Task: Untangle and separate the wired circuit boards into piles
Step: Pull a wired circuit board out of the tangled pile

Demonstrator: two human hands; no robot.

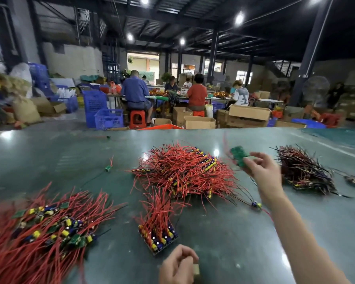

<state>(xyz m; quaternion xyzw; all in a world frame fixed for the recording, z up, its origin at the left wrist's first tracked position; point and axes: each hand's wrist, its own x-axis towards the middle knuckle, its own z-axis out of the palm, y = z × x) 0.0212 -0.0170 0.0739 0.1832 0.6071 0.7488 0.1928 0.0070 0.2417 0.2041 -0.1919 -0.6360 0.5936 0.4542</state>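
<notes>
The green circuit board [238, 158] is lifted off the table, pinched at its near end between the thumb and fingers of the right hand [261, 169]. It is blurred; its long axis runs from the hand up and away to the left, and a thin red wire [225, 143] rises from its far end.

Taking the big tangle of red-wired boards [184, 171] in the middle of the dark green table [49, 156] as landmark: the held board hangs just right of the tangle's far right edge, and the right forearm crosses in front of the table to the tangle's right. Further right lies a darker pile [303, 171] of black and dark red wires. Just in front of the tangle sits a small neat bundle [158, 226], boards toward the camera, red wires fanning away toward the tangle. Nearer still, the left hand [177, 265] is curled round a small pale object — what it is cannot be told. Left and nearer spreads a loose heap [45, 228] of boards with yellow and blue parts. One stray board [108, 167] lies alone left of the tangle; another [256, 205] lies to its near right, beside the forearm.
</notes>
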